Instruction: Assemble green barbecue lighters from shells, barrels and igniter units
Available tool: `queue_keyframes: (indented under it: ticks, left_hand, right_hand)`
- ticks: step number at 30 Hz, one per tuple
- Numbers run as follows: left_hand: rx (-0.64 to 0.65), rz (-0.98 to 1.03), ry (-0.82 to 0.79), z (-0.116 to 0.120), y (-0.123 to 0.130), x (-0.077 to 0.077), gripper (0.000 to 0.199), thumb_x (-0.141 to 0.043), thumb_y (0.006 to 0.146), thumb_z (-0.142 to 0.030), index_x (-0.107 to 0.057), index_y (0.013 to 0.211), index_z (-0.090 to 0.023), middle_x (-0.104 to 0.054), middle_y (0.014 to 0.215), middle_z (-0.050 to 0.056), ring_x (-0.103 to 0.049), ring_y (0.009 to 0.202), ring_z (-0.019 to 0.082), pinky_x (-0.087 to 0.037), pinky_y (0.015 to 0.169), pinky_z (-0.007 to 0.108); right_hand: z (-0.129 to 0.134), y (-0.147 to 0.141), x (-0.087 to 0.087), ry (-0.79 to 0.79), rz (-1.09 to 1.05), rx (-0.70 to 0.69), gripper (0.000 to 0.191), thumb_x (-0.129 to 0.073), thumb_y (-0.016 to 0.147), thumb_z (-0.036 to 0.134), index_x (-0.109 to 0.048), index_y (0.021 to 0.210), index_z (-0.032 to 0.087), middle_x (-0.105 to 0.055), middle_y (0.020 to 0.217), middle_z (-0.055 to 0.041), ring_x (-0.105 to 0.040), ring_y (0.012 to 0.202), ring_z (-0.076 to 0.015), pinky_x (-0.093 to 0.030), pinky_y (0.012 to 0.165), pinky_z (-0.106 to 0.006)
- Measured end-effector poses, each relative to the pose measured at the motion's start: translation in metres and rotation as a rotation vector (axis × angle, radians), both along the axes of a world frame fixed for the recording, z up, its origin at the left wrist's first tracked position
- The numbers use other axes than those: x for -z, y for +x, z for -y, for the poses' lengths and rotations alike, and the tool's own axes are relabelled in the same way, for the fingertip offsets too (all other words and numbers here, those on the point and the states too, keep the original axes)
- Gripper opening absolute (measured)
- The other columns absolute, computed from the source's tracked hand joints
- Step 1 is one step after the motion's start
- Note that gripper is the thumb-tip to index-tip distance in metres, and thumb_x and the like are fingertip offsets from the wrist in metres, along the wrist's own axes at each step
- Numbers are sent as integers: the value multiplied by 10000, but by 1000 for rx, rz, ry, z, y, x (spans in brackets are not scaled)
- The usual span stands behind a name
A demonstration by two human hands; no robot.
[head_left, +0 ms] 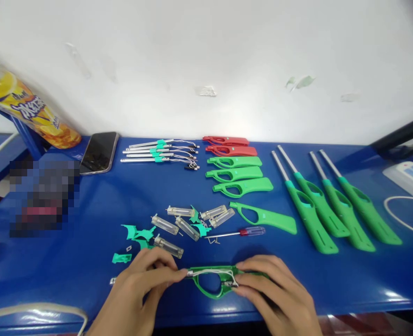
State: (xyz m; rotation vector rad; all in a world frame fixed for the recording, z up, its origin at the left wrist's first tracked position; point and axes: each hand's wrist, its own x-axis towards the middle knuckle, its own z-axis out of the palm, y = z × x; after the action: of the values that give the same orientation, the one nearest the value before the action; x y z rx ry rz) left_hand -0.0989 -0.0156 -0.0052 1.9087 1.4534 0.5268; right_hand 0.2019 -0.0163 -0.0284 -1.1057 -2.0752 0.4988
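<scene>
Near the table's front edge, an open green lighter casing half (211, 295) lies between my hands, with white wires (215, 271) running along its inside. My left hand (141, 284) pinches the casing's narrow end, where a metal tube meets it; the tube's tip (113, 281) shows beyond that hand. My right hand (279, 291) grips the handle end, fingers by the wires and a small dark part (229, 283). Most of the handle is hidden under that hand. Just beyond are clear fuel tanks (187, 228), teal plastic pieces (144, 234) and a screwdriver (251, 231) beside small screws (213, 241).
Several wired metal tubes (145, 160) lie at the back. Red casing halves (232, 150) and green casing halves (239, 174) are stacked in a column. Several assembled green lighters (313, 219) stand to the right. A phone (99, 151) and a drink bottle (35, 109) are at left.
</scene>
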Motion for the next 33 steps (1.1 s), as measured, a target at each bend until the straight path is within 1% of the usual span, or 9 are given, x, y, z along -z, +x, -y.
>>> queue_keyframes:
  ticks: [3, 8, 14, 16, 21, 24, 27, 30, 33]
  left_hand:
    - [16, 4, -17, -1, 0, 0, 290, -530, 1043, -227, -789, 959, -327, -685, 1018, -2, -707, 872, 125, -569, 745, 196]
    - [-8, 53, -49, -3, 0, 1, 285, -532, 1037, -234, -795, 954, -305, -687, 1011, 14, -701, 867, 136, -570, 749, 212]
    - [-72, 162, -101, -4, 1, -4, 244, -606, 994, -255, -834, 935, -318, -719, 1011, 24, -713, 872, 169, -607, 774, 247]
    - [-58, 191, -78, -5, 1, -5, 269, -604, 996, -226, -845, 968, -342, -733, 1012, 24, -719, 877, 169, -610, 767, 246]
    - [11, 204, 17, -6, 1, -4, 414, -547, 1017, -124, -824, 1117, -415, -748, 1048, 16, -727, 921, 163, -616, 767, 255]
    - [38, 199, 58, -6, 1, -3, 469, -526, 1015, -84, -811, 1134, -436, -751, 1047, 0, -731, 922, 154, -622, 770, 261]
    - [44, 163, 93, -5, -1, -3, 461, -520, 1015, -82, -818, 1095, -425, -759, 1041, -11, -738, 920, 149, -625, 766, 253]
    - [35, 83, 146, -2, -3, -3, 425, -529, 1019, -99, -813, 1081, -409, -761, 1072, -26, -746, 933, 136, -620, 784, 223]
    - [2, 12, 186, 1, 0, -5, 334, -571, 1039, -171, -766, 1185, -400, -743, 1140, -39, -743, 985, 120, -611, 832, 188]
  right_hand:
    - [0, 0, 0, -1, 2, -2, 64, -698, 1029, 231, -740, 1076, 233, -779, 1047, -46, -718, 959, -199, -623, 803, -320]
    - [1, 0, 2, -11, 3, 1, 61, -710, 1021, 231, -743, 1071, 239, -779, 1055, -42, -717, 964, -200, -621, 802, -318]
    - [0, -1, 2, 1, -6, 11, 62, -716, 1015, 227, -756, 1060, 240, -786, 1037, -40, -727, 949, -203, -626, 803, -321]
    - [0, -1, 2, -1, -10, 15, 68, -718, 1012, 227, -762, 1063, 239, -788, 1040, -43, -731, 949, -206, -630, 797, -321]
    - [2, -1, 2, -10, -20, 21, 72, -730, 1001, 226, -770, 1059, 241, -789, 1042, -46, -739, 945, -213, -639, 785, -328]
    - [2, -1, 2, -10, -18, 21, 74, -732, 998, 219, -771, 1057, 242, -790, 1040, -43, -739, 942, -212, -640, 785, -330]
    - [1, -1, 1, -3, -16, 21, 72, -727, 1003, 225, -770, 1058, 242, -791, 1041, -43, -739, 941, -212, -641, 789, -332]
    - [1, -1, 2, 3, -10, 15, 77, -724, 1005, 216, -762, 1067, 241, -788, 1049, -45, -737, 948, -213, -638, 792, -336]
    - [1, -1, 3, 5, -8, 9, 85, -716, 1011, 207, -751, 1078, 244, -785, 1055, -44, -730, 956, -213, -631, 797, -340]
